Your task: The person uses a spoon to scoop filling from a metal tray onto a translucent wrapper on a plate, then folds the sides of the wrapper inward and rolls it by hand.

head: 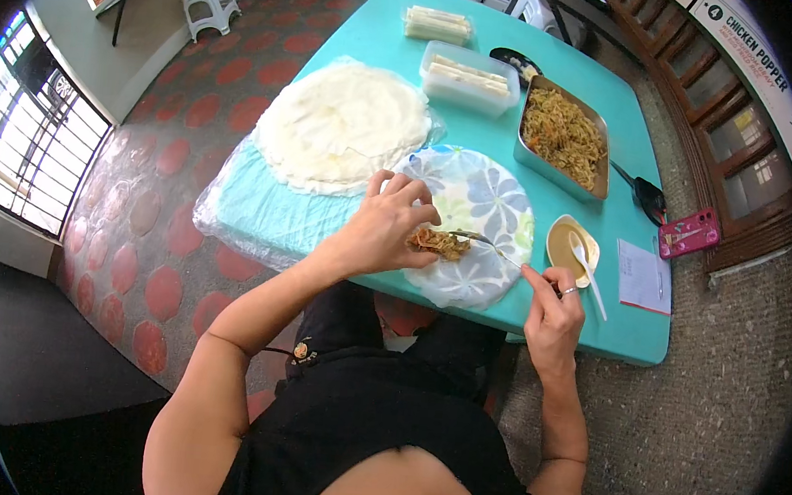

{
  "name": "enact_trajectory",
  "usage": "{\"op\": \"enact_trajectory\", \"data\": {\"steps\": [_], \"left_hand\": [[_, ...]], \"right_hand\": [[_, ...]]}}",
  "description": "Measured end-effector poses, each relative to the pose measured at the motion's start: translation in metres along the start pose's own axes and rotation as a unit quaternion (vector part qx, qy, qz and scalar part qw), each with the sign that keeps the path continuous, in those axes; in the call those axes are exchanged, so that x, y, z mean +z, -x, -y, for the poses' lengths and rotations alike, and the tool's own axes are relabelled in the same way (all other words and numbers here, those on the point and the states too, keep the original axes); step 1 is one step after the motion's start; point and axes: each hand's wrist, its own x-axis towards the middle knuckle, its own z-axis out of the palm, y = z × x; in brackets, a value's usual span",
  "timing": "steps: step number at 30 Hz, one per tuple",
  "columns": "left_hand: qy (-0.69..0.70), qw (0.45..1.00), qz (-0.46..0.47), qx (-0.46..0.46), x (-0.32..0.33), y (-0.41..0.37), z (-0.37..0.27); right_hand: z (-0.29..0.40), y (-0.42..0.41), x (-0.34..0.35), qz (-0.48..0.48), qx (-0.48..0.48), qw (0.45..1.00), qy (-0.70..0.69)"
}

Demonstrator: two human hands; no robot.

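Observation:
A small heap of shredded, cooked filling (443,245) lies near the front of a round, flower-patterned plate (501,193). My left hand (394,223) arches over the left end of the heap. Its fingers are apart, with the thumb on the near side close against the filling. My right hand (552,316) grips the thin handle of a metal utensil, apparently a spoon or fork (484,240). The utensil's head touches the right end of the filling; its exact shape is hard to make out. A large stack of thin, pale round wrappers (343,125) lies beyond my left hand.
A metal pan of shredded filling (563,138) stands right of a plastic tub of pale rolls (470,89). Another pack of rolls (438,26) lies farther back. Rightward are a bowl of pale liquid (560,239) with a white plastic spoon (589,273), a notepad (638,273) and a phone (689,233).

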Motion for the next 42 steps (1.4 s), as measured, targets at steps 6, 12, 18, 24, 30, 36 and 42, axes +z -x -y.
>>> {"op": "enact_trajectory", "data": {"steps": [6,12,18,24,30,36,42], "left_hand": [[-0.033,0.999,0.015,-0.006,0.004,0.001,0.002],[-0.019,1.0,0.007,0.003,-0.001,0.0,0.001],[-0.028,0.999,0.024,-0.007,-0.002,-0.004,0.0],[-0.001,1.0,-0.01,-0.003,-0.013,-0.01,-0.01],[0.007,0.996,-0.085,-0.036,-0.016,-0.015,-0.009],[-0.006,0.988,-0.146,-0.057,-0.014,-0.011,0.004],[-0.044,0.989,-0.142,-0.003,-0.022,-0.039,0.009]], "right_hand": [[0.0,0.003,0.004,0.024,0.0,1.0,-0.008],[0.002,0.007,-0.004,0.011,0.022,1.0,-0.019],[0.001,0.006,-0.004,0.002,0.027,0.999,-0.022],[-0.055,-0.052,-0.033,-0.06,0.065,0.994,0.067],[-0.16,-0.15,-0.015,-0.049,0.147,0.953,0.26],[-0.179,-0.203,0.024,-0.066,0.019,0.947,0.313],[-0.168,-0.2,0.022,-0.013,0.036,0.943,0.329]]}}
